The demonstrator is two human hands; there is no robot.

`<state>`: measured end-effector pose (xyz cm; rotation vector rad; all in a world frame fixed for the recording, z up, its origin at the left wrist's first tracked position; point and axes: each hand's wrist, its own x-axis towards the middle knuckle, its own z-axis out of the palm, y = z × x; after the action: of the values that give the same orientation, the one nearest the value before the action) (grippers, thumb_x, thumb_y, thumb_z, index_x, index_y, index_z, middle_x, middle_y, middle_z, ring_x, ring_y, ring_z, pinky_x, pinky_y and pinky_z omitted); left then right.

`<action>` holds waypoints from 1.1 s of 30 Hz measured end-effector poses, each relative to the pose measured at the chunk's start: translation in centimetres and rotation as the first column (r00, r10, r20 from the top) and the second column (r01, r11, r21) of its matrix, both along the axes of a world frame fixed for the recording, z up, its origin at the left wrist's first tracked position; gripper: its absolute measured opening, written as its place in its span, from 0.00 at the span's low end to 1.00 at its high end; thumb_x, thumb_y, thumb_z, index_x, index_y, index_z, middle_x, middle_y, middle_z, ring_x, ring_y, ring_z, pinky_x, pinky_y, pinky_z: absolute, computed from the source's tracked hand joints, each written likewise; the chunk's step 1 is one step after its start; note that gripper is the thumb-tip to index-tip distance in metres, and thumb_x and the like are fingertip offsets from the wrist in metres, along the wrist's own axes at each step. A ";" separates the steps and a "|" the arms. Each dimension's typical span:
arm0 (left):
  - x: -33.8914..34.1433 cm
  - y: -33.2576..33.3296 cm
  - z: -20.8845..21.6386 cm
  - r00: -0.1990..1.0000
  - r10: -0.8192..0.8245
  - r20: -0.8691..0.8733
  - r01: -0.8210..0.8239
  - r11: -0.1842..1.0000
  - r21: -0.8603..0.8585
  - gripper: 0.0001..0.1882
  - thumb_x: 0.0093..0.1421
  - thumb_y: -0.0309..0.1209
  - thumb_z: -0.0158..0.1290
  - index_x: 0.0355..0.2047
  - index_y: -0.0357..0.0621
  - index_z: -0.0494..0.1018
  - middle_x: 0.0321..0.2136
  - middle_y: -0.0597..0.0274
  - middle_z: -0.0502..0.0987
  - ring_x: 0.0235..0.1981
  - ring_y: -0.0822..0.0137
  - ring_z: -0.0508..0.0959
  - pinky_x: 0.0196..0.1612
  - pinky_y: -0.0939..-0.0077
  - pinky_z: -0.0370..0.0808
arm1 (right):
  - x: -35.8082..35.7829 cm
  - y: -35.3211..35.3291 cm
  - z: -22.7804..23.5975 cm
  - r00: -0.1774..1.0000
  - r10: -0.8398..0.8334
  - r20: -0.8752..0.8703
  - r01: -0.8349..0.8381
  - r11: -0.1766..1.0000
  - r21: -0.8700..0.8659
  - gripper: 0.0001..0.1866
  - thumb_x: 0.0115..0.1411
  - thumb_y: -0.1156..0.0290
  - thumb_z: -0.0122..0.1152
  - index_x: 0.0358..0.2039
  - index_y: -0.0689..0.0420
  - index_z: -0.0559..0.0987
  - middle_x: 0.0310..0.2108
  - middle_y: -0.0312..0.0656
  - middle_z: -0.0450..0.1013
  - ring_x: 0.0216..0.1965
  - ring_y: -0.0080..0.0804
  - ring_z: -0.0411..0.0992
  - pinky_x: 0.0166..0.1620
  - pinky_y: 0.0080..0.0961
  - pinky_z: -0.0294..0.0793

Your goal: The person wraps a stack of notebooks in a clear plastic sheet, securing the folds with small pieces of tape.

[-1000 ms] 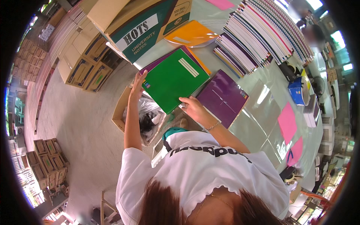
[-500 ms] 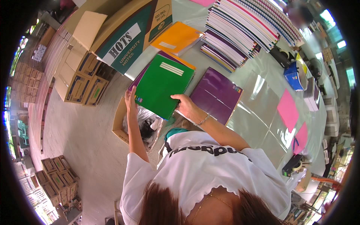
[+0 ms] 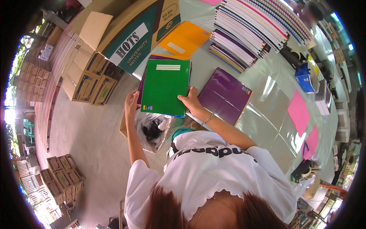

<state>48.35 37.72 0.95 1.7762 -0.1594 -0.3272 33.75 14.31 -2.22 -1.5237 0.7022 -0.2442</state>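
A small stack of spiral notebooks is in front of me, with a green notebook (image 3: 166, 86) on top and a purple one (image 3: 142, 89) showing along its left side. My right hand (image 3: 191, 102) grips the stack's lower right edge, thumb on the green cover, other fingers behind or beneath. At the lower left edge is my left hand (image 3: 132, 100), its fingers upright and loosely bent beside the stack; whether they touch it is hard to make out. Right of my right hand, another purple notebook (image 3: 225, 95) lies on the table. Beyond the stack lies an orange notebook (image 3: 187, 37).
A large open carton (image 3: 131, 42) stands at the far left. Tall notebook piles (image 3: 244, 34) rise at the back. A box lined with clear plastic (image 3: 150, 131) sits below my hands. Pink sheets (image 3: 298, 112) and a blue box (image 3: 305, 78) are on the table's right (image 3: 267, 126).
The notebook stack has turned from slanted to nearly upright, its edges more squared. My left hand has loosened from its left edge; my right hand keeps its hold.
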 end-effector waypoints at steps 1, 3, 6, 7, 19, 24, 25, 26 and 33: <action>0.5 -0.1 0.0 1.000 0.015 -0.002 -0.015 1.000 0.004 0.24 0.55 0.47 0.59 0.44 0.42 0.73 0.33 0.64 0.78 0.35 0.68 0.76 0.36 0.72 0.72 | -0.2 0.2 0.2 1.000 -0.011 0.007 0.013 0.956 -0.294 0.25 0.53 0.71 0.60 0.46 0.67 0.59 0.43 0.45 0.64 0.44 0.36 0.66 0.45 0.31 0.70; 1.3 -0.5 0.4 0.978 -0.074 0.197 -0.008 0.922 0.387 0.21 0.55 0.40 0.58 0.43 0.38 0.75 0.32 0.56 0.79 0.31 0.65 0.78 0.37 0.74 0.73 | -0.4 -0.2 1.6 1.000 -0.006 0.026 0.020 0.825 -0.565 0.25 0.53 0.71 0.60 0.45 0.66 0.59 0.41 0.45 0.65 0.42 0.34 0.67 0.43 0.30 0.70; 1.7 -1.1 0.9 0.992 -0.062 0.114 0.016 0.930 0.367 0.18 0.54 0.38 0.58 0.38 0.35 0.75 0.31 0.51 0.78 0.32 0.64 0.78 0.37 0.72 0.73 | -1.1 -2.6 5.2 0.978 0.197 0.067 -0.172 0.947 -0.270 0.25 0.52 0.70 0.61 0.45 0.65 0.60 0.39 0.45 0.66 0.38 0.31 0.67 0.40 0.28 0.69; 2.0 -1.7 1.4 0.991 -0.070 0.117 0.023 0.931 0.364 0.18 0.54 0.38 0.58 0.38 0.35 0.75 0.31 0.51 0.78 0.32 0.64 0.78 0.37 0.72 0.73 | -1.4 -3.9 6.0 0.971 0.197 0.138 -0.156 0.952 -0.264 0.24 0.53 0.70 0.61 0.45 0.65 0.61 0.39 0.45 0.66 0.37 0.30 0.67 0.40 0.27 0.69; -2.3 2.9 15.7 0.982 -0.081 0.168 0.038 0.968 0.246 0.15 0.60 0.26 0.51 0.48 0.41 0.65 0.31 0.58 0.75 0.29 0.75 0.73 0.29 0.82 0.70 | -2.8 -13.3 29.4 0.902 0.431 -0.011 -0.272 0.549 -0.790 0.16 0.55 0.79 0.51 0.45 0.56 0.67 0.38 0.51 0.73 0.42 0.53 0.70 0.44 0.37 0.68; -8.6 4.8 25.4 0.972 0.048 0.231 -0.126 0.933 0.337 0.20 0.61 0.23 0.49 0.53 0.46 0.62 0.30 0.60 0.74 0.26 0.79 0.71 0.24 0.86 0.66 | 2.1 -16.9 32.4 0.844 0.528 -0.095 -0.275 0.274 -0.921 0.15 0.55 0.80 0.51 0.44 0.56 0.70 0.38 0.47 0.74 0.41 0.48 0.72 0.43 0.35 0.69; -9.7 5.5 26.0 0.960 0.090 0.264 -0.191 0.902 0.388 0.20 0.61 0.22 0.48 0.54 0.47 0.62 0.30 0.61 0.73 0.24 0.80 0.70 0.24 0.87 0.65 | 3.6 -17.3 32.5 0.804 0.588 -0.090 -0.277 0.235 -0.932 0.15 0.55 0.80 0.52 0.44 0.55 0.71 0.37 0.45 0.74 0.41 0.46 0.73 0.43 0.34 0.69; -10.8 6.6 26.4 0.958 0.113 0.264 -0.214 0.894 0.393 0.20 0.61 0.22 0.48 0.54 0.47 0.62 0.30 0.61 0.73 0.24 0.80 0.70 0.24 0.87 0.65 | 5.3 -16.8 33.0 0.788 0.609 -0.087 -0.284 0.234 -0.930 0.15 0.55 0.80 0.52 0.44 0.55 0.71 0.37 0.45 0.74 0.41 0.46 0.73 0.43 0.34 0.69; -16.2 10.0 28.1 0.912 0.284 0.296 -0.399 0.782 0.478 0.18 0.63 0.23 0.46 0.53 0.47 0.64 0.31 0.67 0.69 0.26 0.83 0.66 0.26 0.89 0.62 | 17.7 -5.4 20.7 0.657 0.621 -0.427 -0.426 -0.162 -0.890 0.23 0.56 0.62 0.58 0.53 0.48 0.71 0.62 0.43 0.56 0.59 0.43 0.61 0.58 0.52 0.59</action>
<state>32.11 47.74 29.04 2.3457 0.1285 0.1026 51.45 8.95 18.48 -2.9617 -0.5892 -0.1547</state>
